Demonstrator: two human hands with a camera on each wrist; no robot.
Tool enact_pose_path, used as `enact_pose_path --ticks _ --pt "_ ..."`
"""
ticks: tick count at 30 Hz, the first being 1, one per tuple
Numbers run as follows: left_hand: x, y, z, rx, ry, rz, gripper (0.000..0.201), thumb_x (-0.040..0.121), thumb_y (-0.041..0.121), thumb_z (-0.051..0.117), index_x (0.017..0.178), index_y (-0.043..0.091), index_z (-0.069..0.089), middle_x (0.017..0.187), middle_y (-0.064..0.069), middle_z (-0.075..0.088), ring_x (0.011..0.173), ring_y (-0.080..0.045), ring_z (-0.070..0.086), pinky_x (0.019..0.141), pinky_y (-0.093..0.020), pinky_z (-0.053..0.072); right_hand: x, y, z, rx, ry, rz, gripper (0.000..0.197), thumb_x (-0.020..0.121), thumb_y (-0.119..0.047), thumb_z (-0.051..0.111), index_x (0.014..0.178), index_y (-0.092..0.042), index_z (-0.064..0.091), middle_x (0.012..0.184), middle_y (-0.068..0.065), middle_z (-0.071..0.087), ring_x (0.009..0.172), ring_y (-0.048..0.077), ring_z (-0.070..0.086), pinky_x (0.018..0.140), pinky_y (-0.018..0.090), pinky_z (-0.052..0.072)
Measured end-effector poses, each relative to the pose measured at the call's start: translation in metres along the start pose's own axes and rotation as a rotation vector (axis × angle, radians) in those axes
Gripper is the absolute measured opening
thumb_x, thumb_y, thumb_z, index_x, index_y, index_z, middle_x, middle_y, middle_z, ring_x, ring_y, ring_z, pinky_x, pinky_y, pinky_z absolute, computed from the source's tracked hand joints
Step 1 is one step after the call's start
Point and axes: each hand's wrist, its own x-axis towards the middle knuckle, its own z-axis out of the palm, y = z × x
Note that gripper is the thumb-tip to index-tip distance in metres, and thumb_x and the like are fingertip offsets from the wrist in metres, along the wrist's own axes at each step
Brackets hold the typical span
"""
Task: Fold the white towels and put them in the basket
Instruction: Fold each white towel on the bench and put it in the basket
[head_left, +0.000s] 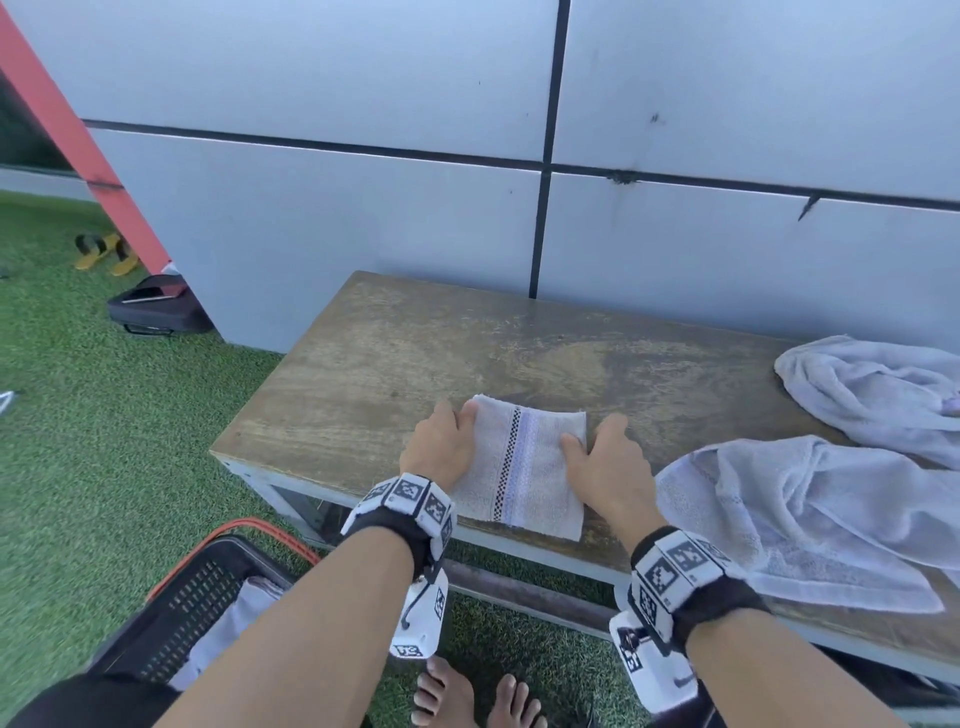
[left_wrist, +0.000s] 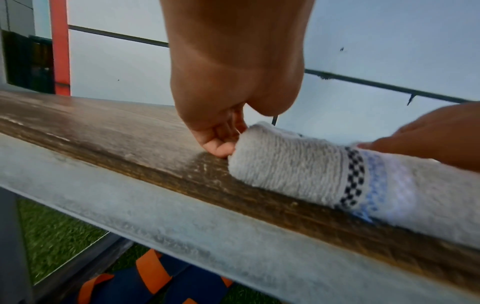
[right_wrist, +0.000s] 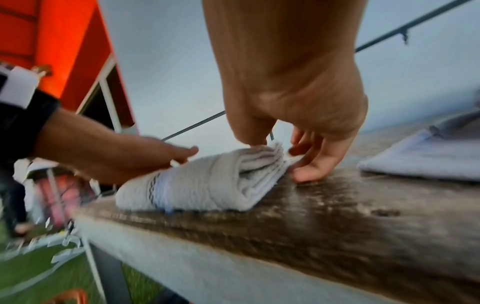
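Note:
A folded white towel (head_left: 524, 462) with a black checkered stripe and a pale blue band lies near the front edge of the wooden bench (head_left: 415, 353). My left hand (head_left: 462, 421) grips its left edge, thumb on top and fingers curled against the fold (left_wrist: 228, 142). My right hand (head_left: 576, 441) pinches the layered right edge (right_wrist: 283, 156), thumb above and fingertips down on the wood. The towel (left_wrist: 298, 164) (right_wrist: 207, 185) rests flat on the bench. A black basket (head_left: 197, 587) with an orange rim stands on the grass below left, with a white towel (head_left: 228, 623) inside.
Two crumpled white towels (head_left: 805, 509) (head_left: 872, 389) lie on the bench's right part. A grey panelled wall runs right behind the bench. On the grass to the left lie a black case (head_left: 156, 312) and yellow sandals (head_left: 104, 252). My bare feet (head_left: 467, 696) stand in front.

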Motion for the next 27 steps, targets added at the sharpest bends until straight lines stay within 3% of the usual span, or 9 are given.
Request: enact_pose_path --ticks 4,8,10,13,16,19,21,24,27 --pt "-0.027 -0.004 -0.003 0.132 0.276 0.312 0.030 0.097 0.049 0.045 0.103 0.020 0.048 0.108 0.001 0.043 0.093 -0.016 0.046 0.075 -0.029 0.046 -0.010 0.003 -0.006 -0.188 0.172 -0.480 0.029 0.096 -0.030 0.052 0.122 -0.019 0.046 0.129 0.003 0.045 0.116 0.023 0.048 0.088 0.037 0.049" --pt "-0.050 -0.020 0.007 0.396 0.086 0.619 0.046 0.093 0.064 0.039 0.121 0.028 0.046 0.136 -0.003 0.031 0.124 -0.020 0.033 0.106 -0.036 0.034 -0.008 0.014 -0.003 -0.373 -0.093 -0.614 0.040 0.102 -0.039 0.036 0.142 -0.032 0.042 0.158 -0.006 0.031 0.149 0.019 0.021 0.118 0.043 0.023" --pt "-0.048 -0.030 0.010 0.485 0.064 0.495 0.054 0.093 0.070 0.032 0.129 0.032 0.038 0.147 -0.008 0.020 0.134 -0.028 0.026 0.113 -0.045 0.027 -0.008 0.016 -0.005 -0.437 -0.058 -0.571 0.037 0.101 -0.042 0.035 0.133 -0.033 0.050 0.144 -0.005 0.046 0.139 0.021 0.035 0.114 0.042 0.026" --pt "-0.041 -0.034 0.005 0.459 0.213 0.231 0.060 0.093 0.068 0.038 0.132 0.023 0.037 0.151 -0.022 0.019 0.133 -0.039 0.030 0.107 -0.052 0.035 -0.013 0.009 -0.013 -0.540 0.076 -0.537 0.026 0.094 -0.037 0.039 0.093 -0.023 0.061 0.098 0.000 0.057 0.099 0.025 0.053 0.097 0.040 0.037" --pt "-0.040 -0.024 0.003 0.354 0.349 0.151 0.056 0.093 0.059 0.048 0.127 0.015 0.040 0.148 -0.023 0.024 0.124 -0.039 0.039 0.098 -0.048 0.041 -0.016 0.001 -0.014 -0.525 0.145 -0.547 0.026 0.091 -0.035 0.044 0.078 -0.021 0.061 0.090 0.000 0.054 0.090 0.024 0.054 0.091 0.040 0.042" --pt "-0.048 -0.016 0.015 0.247 0.307 0.079 0.066 0.091 0.065 0.045 0.133 0.015 0.033 0.146 -0.017 0.023 0.126 -0.034 0.035 0.103 -0.046 0.035 -0.021 0.000 -0.003 -0.372 0.035 -0.649 0.029 0.097 -0.038 0.045 0.119 -0.026 0.059 0.129 0.001 0.050 0.120 0.022 0.048 0.100 0.040 0.043" --pt "-0.054 -0.016 0.024 0.293 0.295 0.042 0.079 0.086 0.072 0.044 0.138 0.013 0.031 0.145 -0.016 0.029 0.128 -0.033 0.036 0.104 -0.045 0.036 -0.022 0.006 0.008 -0.348 -0.162 -0.636 0.045 0.103 -0.045 0.032 0.148 -0.039 0.035 0.163 -0.005 0.019 0.147 0.021 0.023 0.116 0.043 0.030" --pt "-0.059 -0.014 0.025 0.327 0.324 -0.061 0.094 0.079 0.081 0.043 0.136 0.007 0.037 0.136 -0.012 0.038 0.122 -0.030 0.041 0.102 -0.043 0.039 -0.022 0.016 0.020 -0.351 -0.264 -0.557 0.053 0.105 -0.051 0.016 0.156 -0.044 0.005 0.166 -0.015 -0.011 0.154 0.019 0.001 0.124 0.044 0.012" --pt "-0.056 -0.011 0.020 0.289 0.250 -0.122 0.081 0.078 0.080 0.048 0.118 0.010 0.051 0.125 -0.007 0.040 0.116 -0.028 0.038 0.101 -0.042 0.036 -0.022 0.014 0.021 -0.329 -0.288 -0.537 0.054 0.105 -0.052 0.015 0.157 -0.044 0.002 0.165 -0.016 -0.014 0.154 0.019 -0.002 0.124 0.045 0.008"
